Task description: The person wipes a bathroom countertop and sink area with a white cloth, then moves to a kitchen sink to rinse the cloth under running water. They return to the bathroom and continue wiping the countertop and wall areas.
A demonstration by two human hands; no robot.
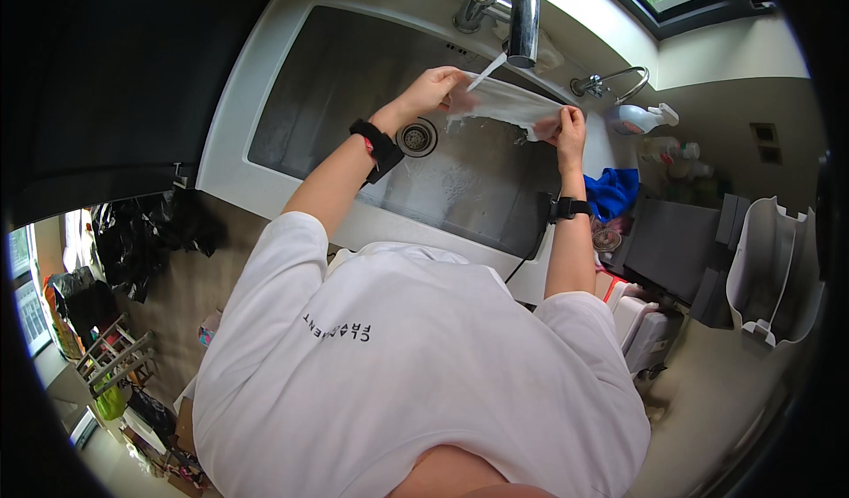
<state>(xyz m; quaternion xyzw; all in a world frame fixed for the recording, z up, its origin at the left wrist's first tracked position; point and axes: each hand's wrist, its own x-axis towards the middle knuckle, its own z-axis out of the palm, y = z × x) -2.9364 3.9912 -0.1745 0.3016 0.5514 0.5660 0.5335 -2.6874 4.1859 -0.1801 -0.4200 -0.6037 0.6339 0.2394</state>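
A thin white cloth [507, 100] is stretched between my two hands above the sink basin [318, 73]. My left hand [434, 92] pinches its left end, and my right hand [567, 133] grips the right end. From the chrome faucet [524, 27] a white stream of water [487, 72] falls onto the cloth near my left hand. Drops run off the cloth's lower edge. Below and left of the cloth lies the round drain strainer [416, 138], and the basin floor around it is wet.
A small curved tap [627, 77] and a spray bottle [640, 118] stand at the back right. A blue cloth [611, 193] lies by my right forearm, beside a dark grey appliance or box [673, 239]. Black plastic bags [139, 239] hang at the left.
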